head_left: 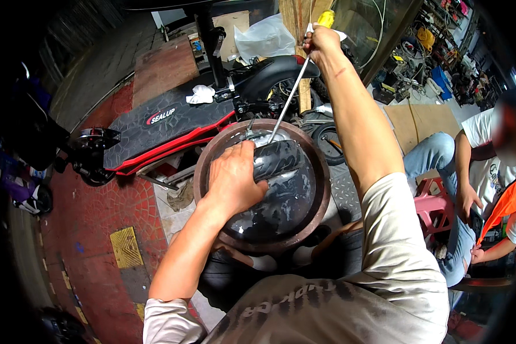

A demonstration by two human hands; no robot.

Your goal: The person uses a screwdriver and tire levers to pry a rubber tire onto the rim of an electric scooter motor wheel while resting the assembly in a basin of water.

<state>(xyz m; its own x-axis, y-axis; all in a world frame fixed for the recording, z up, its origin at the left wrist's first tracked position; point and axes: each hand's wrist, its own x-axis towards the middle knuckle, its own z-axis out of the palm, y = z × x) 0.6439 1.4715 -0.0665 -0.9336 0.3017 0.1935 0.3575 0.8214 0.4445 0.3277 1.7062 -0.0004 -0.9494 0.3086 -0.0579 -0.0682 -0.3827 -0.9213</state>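
Observation:
A black scooter tyre [277, 159] sits in a round brown basin [323, 192] in front of me, its surface looking wet. My left hand [233, 176] grips the tyre's left side, thumb on the near side and fingers over the top. Up and to the right, my right hand [321, 43] is closed around a long screwdriver [290, 98] with a yellow handle. Its metal shaft slants down to the tyre's far edge, where the tip is hidden. A small metal part [250, 133] shows at the basin's far rim.
An electric scooter with a black and red deck [172, 123] stands beyond the basin to the left, a crumpled white tissue [201, 94] on it. A small wheel [328, 143] lies close behind the basin. At the right, a person [487, 155] sits near a red stool [434, 203].

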